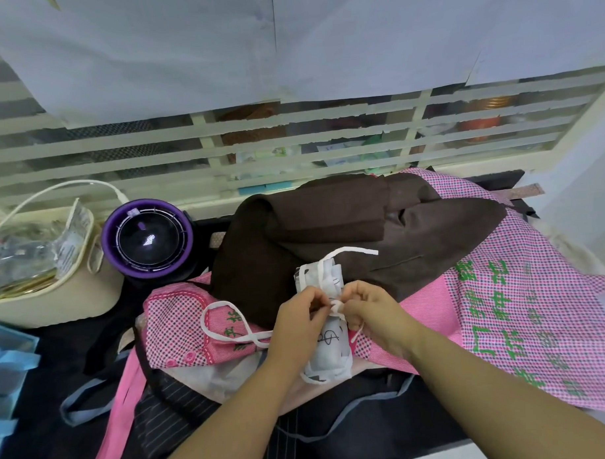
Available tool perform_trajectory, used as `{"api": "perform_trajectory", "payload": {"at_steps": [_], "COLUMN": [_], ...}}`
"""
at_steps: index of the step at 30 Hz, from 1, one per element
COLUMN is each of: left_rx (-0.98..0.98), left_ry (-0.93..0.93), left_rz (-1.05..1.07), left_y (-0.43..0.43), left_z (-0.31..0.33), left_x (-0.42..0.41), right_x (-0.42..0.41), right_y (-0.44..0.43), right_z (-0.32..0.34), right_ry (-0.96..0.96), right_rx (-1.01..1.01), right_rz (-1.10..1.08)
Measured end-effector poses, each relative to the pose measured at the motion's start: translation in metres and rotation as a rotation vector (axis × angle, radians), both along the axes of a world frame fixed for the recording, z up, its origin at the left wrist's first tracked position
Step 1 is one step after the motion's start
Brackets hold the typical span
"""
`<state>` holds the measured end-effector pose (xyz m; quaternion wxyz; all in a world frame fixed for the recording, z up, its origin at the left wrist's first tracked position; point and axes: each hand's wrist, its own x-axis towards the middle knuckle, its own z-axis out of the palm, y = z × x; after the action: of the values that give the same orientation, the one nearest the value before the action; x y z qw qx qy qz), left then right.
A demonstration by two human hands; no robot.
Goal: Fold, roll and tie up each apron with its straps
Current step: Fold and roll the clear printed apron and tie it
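Two strap ends are what I am working, one in each hand, over the middle of the white rolled apron, which lies on the near edge of the brown apron with its length running away from me. My left hand has its fingers curled in, pinching the white strap on the left of the knot. My right hand pinches the other side between thumb and curled fingers, and the two hands almost touch above the roll. I judge this to be the tying step for this apron: the folding and rolling look done and the knot looks half made. To do it well I should draw both ends outward evenly and level, so the knot seats on top of the roll and does not slide toward either end. I should also bear down lightly on the roll so it does not slacken while I cinch. A loose strap tail arcs across the brown apron just beyond the roll, and I should see that it is not dragged into the knot. A pink checked apron to the right of the brown apron and a second pink checked apron to its near left lie unrolled, so I reckon much of the task is ahead.
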<state>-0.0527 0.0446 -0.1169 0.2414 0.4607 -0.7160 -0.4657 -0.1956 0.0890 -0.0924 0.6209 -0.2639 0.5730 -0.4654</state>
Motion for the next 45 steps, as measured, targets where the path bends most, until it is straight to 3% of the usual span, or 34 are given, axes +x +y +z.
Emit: {"api": "perform_trajectory", "payload": {"at_steps": [3, 6, 12, 15, 17, 19, 23, 28, 31, 34, 40, 45], "left_rx": [-0.152, -0.23, -0.04, -0.045, -0.094, -0.058, 0.056, 0.241, 0.201, 0.116, -0.247, -0.211], "left_ry": [-0.076, -0.109, -0.073, -0.218, -0.402, -0.528, -0.578, -0.309, -0.301, -0.455, -0.899, -1.106], "left_rz": [-0.038, -0.056, -0.059, -0.093, -0.136, -0.146, -0.197, -0.145, -0.118, -0.192, -0.474, -0.586], "left_y": [0.001, 0.006, 0.006, 0.001, 0.003, 0.006, 0.007, -0.004, -0.004, -0.003, -0.003, -0.01], "left_z": [-0.005, -0.008, 0.003, 0.013, 0.019, 0.024, 0.028, 0.033, 0.032, 0.032, 0.039, 0.033], "left_x": [0.001, 0.002, 0.003, 0.001, -0.002, -0.005, -0.004, 0.008, 0.016, 0.021, 0.029, 0.022], "right_x": [0.001, -0.002, -0.015, -0.02, -0.021, -0.021, -0.026, -0.027, -0.028, -0.034, -0.041, -0.046], "right_y": [0.001, 0.003, 0.006, 0.003, 0.002, 0.0, -0.001, 0.001, 0.002, 0.005, 0.005, 0.003], "right_z": [-0.004, -0.006, 0.001, 0.003, 0.002, 0.001, 0.002, -0.001, -0.002, -0.002, -0.006, -0.008], "right_ry": [-0.222, -0.231, 0.2, 0.599, 0.764, 0.839, 0.933, 0.965, 1.016, 1.072, 1.128, 1.146], "right_rx": [0.094, 0.134, 0.037, -0.062, -0.101, -0.148, -0.189, -0.173, -0.197, -0.207, -0.203, -0.189], "right_rz": [-0.084, -0.1, 0.108, 0.225, 0.312, 0.398, 0.494, 0.477, 0.5, 0.539, 0.585, 0.624]}}
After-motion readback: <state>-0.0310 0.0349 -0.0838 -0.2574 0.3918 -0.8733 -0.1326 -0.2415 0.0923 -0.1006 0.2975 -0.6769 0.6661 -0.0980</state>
